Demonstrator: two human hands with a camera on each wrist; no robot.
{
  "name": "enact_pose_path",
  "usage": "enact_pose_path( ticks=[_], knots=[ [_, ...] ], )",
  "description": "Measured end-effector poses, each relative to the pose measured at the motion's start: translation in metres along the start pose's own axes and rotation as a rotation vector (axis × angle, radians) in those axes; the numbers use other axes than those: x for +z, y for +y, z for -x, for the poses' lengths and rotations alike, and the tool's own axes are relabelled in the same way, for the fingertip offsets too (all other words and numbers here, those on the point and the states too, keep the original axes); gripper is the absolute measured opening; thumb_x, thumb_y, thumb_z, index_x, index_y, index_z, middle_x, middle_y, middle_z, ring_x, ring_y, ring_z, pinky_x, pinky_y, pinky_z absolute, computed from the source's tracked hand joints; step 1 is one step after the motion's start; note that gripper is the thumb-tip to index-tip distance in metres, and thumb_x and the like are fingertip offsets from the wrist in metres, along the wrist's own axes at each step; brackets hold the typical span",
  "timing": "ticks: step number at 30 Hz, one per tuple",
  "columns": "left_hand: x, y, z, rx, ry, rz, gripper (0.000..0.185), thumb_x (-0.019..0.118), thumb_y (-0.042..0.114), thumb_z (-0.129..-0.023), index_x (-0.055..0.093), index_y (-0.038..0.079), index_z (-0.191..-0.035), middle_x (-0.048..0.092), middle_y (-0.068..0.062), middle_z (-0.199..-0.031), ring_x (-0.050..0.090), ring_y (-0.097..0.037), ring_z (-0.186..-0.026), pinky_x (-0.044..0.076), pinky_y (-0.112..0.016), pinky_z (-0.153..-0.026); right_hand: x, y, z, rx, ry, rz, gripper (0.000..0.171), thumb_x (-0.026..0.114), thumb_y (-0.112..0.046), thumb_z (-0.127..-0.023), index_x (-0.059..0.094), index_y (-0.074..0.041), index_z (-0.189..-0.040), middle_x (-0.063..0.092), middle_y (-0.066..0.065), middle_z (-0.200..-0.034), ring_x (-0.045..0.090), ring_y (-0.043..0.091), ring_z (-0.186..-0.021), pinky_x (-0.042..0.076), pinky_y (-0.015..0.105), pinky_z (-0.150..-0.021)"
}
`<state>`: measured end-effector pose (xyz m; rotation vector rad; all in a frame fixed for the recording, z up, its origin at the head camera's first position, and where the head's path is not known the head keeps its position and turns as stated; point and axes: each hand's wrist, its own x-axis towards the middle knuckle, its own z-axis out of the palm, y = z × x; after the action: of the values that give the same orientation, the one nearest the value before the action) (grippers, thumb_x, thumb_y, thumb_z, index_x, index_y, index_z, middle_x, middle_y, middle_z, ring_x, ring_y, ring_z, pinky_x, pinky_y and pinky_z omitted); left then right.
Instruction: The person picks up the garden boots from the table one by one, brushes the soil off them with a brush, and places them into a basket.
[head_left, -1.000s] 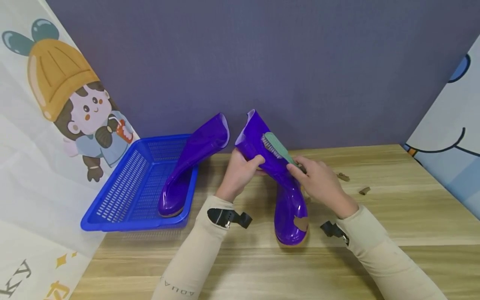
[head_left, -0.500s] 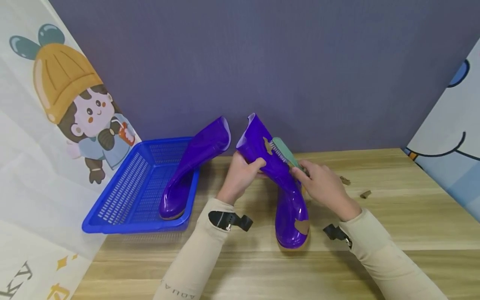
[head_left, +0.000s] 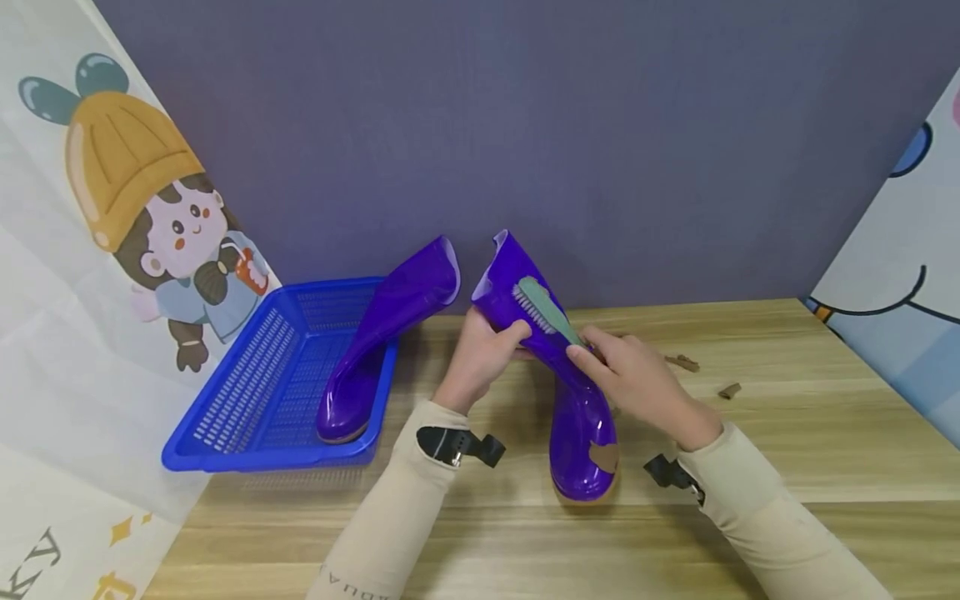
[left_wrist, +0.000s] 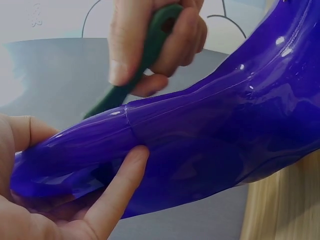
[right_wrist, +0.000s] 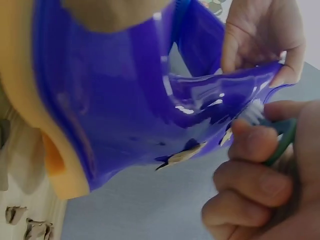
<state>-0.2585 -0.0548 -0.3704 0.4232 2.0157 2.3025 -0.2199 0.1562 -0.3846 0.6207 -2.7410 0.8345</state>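
Observation:
A glossy purple rain boot (head_left: 581, 417) stands on the wooden table, its shaft leaning back and left. My left hand (head_left: 483, 350) grips that shaft near the open top, thumb in front. In my right hand (head_left: 637, 375) is the handle of a green scrub brush (head_left: 550, 312), its pale bristles against the front of the shaft. A brown patch (head_left: 603, 456) sticks to the toe. The right wrist view shows a torn-edged brown flake (right_wrist: 185, 154) on the boot's side. From the left wrist, the brush's dark green handle (left_wrist: 150, 55) appears behind the shaft, bristles hidden.
On the left sits a blue slotted plastic basket (head_left: 277, 454). A second purple boot (head_left: 408, 287) leans in it, shaft over the right rim. Brown crumbs (head_left: 729, 391) lie right of my right hand. A grey panel (head_left: 525, 125) closes off the back.
The brush slid down and right along the shaft, baring a brown patch, then came back up and left over that spot. My left hand keeps its grip; the boot barely moves.

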Motion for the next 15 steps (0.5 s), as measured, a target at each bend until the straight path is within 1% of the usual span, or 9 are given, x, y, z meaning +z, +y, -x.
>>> enact_pose_path(
  ticks=[2,7,11,15],
  knots=[
    [-0.001,0.0,0.0,0.002,0.007,-0.006,0.046,0.057,-0.008,-0.088,0.055,-0.002,-0.133,0.067,-0.032,-0.12,0.075,-0.027,-0.086,0.066,-0.042,-0.075,0.001,0.002,-0.001,0.047,-0.014,0.023,0.032,0.044,-0.042,-0.109,0.052,-0.016,-0.092,0.044,-0.005,-0.064,0.045,0.011,-0.056,0.036,0.026,-0.05],
    [0.0,0.001,0.001,0.007,-0.005,-0.026,0.046,0.056,-0.008,-0.087,0.054,-0.007,-0.133,0.067,-0.032,-0.12,0.075,-0.03,-0.089,0.066,-0.041,-0.075,0.001,0.013,-0.001,0.141,-0.033,0.084,0.034,0.041,-0.046,-0.109,0.056,-0.018,-0.097,0.053,-0.002,-0.067,0.05,0.016,-0.059,0.037,0.03,-0.05],
    [0.0,0.001,0.002,0.01,-0.014,-0.039,0.044,0.056,-0.007,-0.088,0.054,-0.008,-0.132,0.067,-0.033,-0.12,0.075,-0.034,-0.092,0.066,-0.04,-0.076,0.0,0.016,0.001,0.156,-0.051,0.1,0.032,0.041,-0.044,-0.109,0.057,-0.018,-0.099,0.055,-0.002,-0.068,0.051,0.017,-0.061,0.038,0.03,-0.051],
    [0.0,0.001,0.003,0.002,-0.021,-0.028,0.045,0.056,-0.007,-0.088,0.054,-0.007,-0.133,0.067,-0.032,-0.121,0.075,-0.034,-0.092,0.065,-0.044,-0.079,-0.004,0.015,0.0,0.161,-0.066,0.106,0.035,0.041,-0.044,-0.109,0.063,-0.016,-0.106,0.058,-0.002,-0.072,0.054,0.018,-0.067,0.04,0.031,-0.056]
  ],
)
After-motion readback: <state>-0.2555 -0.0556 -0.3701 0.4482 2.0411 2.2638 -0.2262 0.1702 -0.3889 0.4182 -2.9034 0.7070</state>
